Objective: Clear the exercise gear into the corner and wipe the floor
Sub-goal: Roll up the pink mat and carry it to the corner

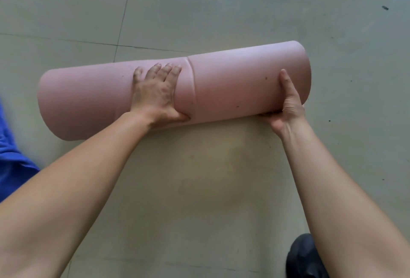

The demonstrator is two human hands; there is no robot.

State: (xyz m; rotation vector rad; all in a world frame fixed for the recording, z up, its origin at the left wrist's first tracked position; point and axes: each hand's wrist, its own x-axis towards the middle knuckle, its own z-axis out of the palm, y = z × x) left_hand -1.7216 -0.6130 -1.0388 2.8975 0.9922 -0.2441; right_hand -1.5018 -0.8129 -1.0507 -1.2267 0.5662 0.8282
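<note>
On pale grey tiled floor (199, 189), rolled-up pink foam exercise mat (233, 87) is laid crosswise. Left hand (155, 95) is pressed flat on top near mid, fingers spread. Right hand (288, 109) is cupped under mat's rt end, thumb up over it. Dark shoe (304, 255) seen bottom rt, blue fabric (11, 155) at left edge.

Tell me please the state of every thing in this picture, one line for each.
Pink mat: rolled up, lying on its side on the floor, dark specks on it.
Left hand: palm flat on top of the roll, fingers spread.
Right hand: gripping the roll near its right end, thumb on top.
Floor: tiled, with a yellowish patch and small dark specks.
</note>
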